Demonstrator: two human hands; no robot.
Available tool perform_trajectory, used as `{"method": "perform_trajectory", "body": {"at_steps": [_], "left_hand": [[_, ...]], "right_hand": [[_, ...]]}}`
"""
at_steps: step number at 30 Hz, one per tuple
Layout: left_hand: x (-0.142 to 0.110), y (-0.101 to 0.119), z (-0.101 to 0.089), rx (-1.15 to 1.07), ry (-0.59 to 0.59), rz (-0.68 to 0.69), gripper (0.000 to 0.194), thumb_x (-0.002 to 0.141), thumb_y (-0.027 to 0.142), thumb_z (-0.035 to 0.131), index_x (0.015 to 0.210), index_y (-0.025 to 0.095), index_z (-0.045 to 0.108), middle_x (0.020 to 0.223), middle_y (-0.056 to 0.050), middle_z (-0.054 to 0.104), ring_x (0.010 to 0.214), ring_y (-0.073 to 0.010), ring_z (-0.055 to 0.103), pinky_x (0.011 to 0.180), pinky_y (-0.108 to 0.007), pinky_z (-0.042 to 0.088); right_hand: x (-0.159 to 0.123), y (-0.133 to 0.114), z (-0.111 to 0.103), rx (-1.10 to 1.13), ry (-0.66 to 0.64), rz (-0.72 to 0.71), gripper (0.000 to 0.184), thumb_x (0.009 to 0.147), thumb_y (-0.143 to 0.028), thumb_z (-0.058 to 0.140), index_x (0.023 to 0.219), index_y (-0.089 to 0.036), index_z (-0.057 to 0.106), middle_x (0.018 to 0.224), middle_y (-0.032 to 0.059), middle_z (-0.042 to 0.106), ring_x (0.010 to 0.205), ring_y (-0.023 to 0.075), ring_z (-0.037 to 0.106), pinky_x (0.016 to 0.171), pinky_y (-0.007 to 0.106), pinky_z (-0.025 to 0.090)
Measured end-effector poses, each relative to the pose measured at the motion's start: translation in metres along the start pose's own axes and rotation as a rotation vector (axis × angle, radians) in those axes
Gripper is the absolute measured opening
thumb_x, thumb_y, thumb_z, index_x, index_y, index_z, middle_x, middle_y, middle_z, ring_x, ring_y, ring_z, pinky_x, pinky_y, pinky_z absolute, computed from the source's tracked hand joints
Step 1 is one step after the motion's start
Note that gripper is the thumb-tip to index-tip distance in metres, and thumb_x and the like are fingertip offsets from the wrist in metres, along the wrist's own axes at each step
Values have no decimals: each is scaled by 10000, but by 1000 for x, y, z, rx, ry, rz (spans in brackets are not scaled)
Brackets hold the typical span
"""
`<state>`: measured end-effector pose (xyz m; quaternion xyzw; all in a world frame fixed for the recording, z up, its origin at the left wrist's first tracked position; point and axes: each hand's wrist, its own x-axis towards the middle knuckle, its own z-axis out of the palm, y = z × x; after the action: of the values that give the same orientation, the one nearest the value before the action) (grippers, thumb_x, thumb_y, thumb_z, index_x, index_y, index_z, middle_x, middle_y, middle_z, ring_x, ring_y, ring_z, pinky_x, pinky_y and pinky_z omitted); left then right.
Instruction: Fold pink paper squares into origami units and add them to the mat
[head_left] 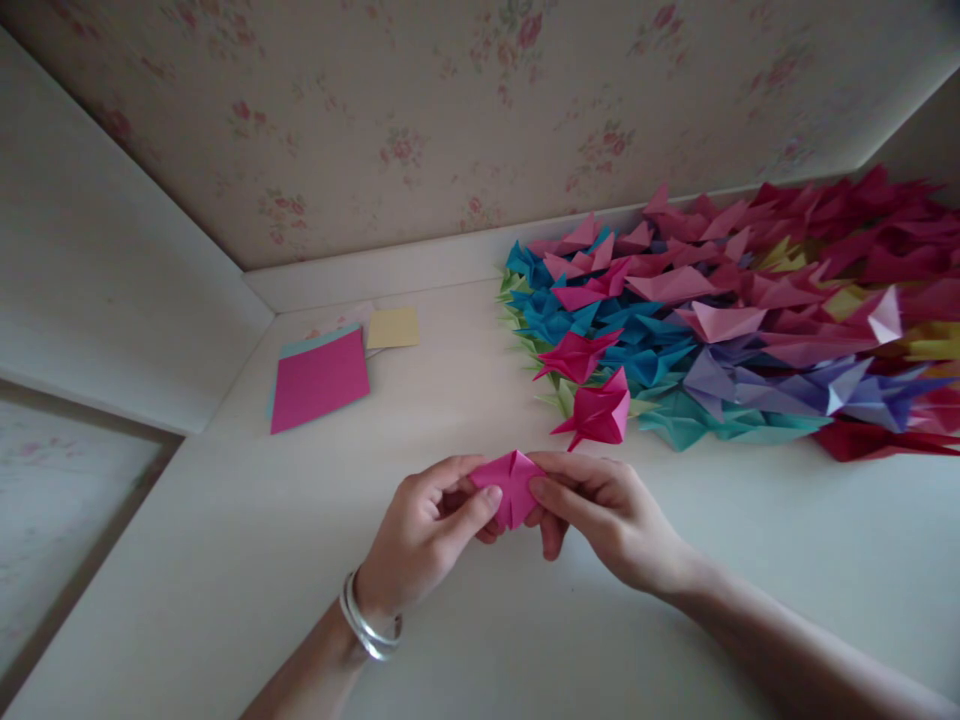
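- Forearms, left (311, 675) and right (795, 625), enter from the lower edge; silver bracelet (371, 622) at the left wrist.
- Left hand (416, 540): fingers closed in a pinch on the left side of a folded pink paper (513, 490), thumb flat on its near face.
- Right hand (622, 520): fingers pinched on the right side of the same paper, thumb on the near face, some fingertips below it.
- Paper lies between both sets of fingers, roughly diamond-shaped, one point upward, crease down the middle. Clearance above worktop (442, 400): cannot tell.
- Just beyond the right hand: magenta folded piece (604, 408), at the near edge of a multicoloured pile of folded paper (720, 325).
- Beyond the left hand, well apart: magenta sheet (322, 382) on a light-blue one (324, 340); yellow square (394, 328) just beside.
- Floral wallpaper (420, 130) behind.
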<state>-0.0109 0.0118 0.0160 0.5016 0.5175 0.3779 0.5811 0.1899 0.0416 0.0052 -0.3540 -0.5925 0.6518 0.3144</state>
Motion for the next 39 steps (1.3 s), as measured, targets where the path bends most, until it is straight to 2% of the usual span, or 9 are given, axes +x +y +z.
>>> {"method": "perform_trajectory", "body": {"at_steps": [4,9,12,16,22,26,29,33,39], "left_hand": [[-1,-2,1,-52,-11,-31,285,844,267,732,1090,151,648,747,-20,740,603,-126,685,580,-222,582],[0,-5,1,-163,4,-19,113,828,183,719,938,156,724,650,4,732,521,-115,683,516,-202,581],[0,-7,-1,-315,5,-69,102,836,168,677,888,162,765,598,1,731,497,-119,690,488,-191,573],[0,-7,-2,-445,-52,-126,173,848,169,644,937,175,792,692,-43,789,591,-143,739,553,-203,593],[0,-6,4,-479,10,-85,106,817,215,727,876,171,802,636,-36,776,553,-132,722,525,-179,583],[0,-6,5,-562,-39,-111,134,812,268,772,917,188,800,659,-31,788,584,-116,738,542,-137,581],[-2,-6,4,-614,-107,-114,196,818,278,782,1008,233,779,785,-21,810,724,-118,767,623,-125,590],[-5,-5,4,-486,-83,-13,238,808,273,793,1036,221,750,846,-23,804,766,-139,767,657,-166,608],[1,-8,4,70,149,181,184,911,313,659,1003,190,762,743,-23,741,578,-114,686,578,-207,579]], "right_hand": [[-3,0,2,-83,29,-58,303,1001,-324,512,1141,-149,715,581,5,666,521,121,630,517,216,449],[-4,3,4,-91,22,-99,295,989,-263,513,1172,-165,723,599,23,708,541,133,668,532,219,504],[-4,6,4,-18,56,-92,263,943,-231,564,1102,-165,763,603,35,728,532,142,685,519,224,533],[-2,8,4,198,94,-38,180,879,-242,658,976,-185,799,594,27,736,528,135,689,528,222,553],[-1,11,3,557,19,86,162,867,-284,687,942,-178,783,676,45,770,615,149,726,615,249,583],[-3,13,0,551,13,51,154,877,-268,681,945,-175,783,732,56,781,678,159,740,668,260,587],[-4,13,-1,489,26,9,161,885,-280,686,973,-187,783,781,60,783,708,163,738,691,272,589],[-3,6,1,328,65,-56,212,837,-320,754,995,-179,769,829,71,778,730,170,721,675,279,588],[-2,-2,6,-72,112,-119,262,923,-377,635,950,-149,761,714,73,762,627,174,716,570,259,592]]}}
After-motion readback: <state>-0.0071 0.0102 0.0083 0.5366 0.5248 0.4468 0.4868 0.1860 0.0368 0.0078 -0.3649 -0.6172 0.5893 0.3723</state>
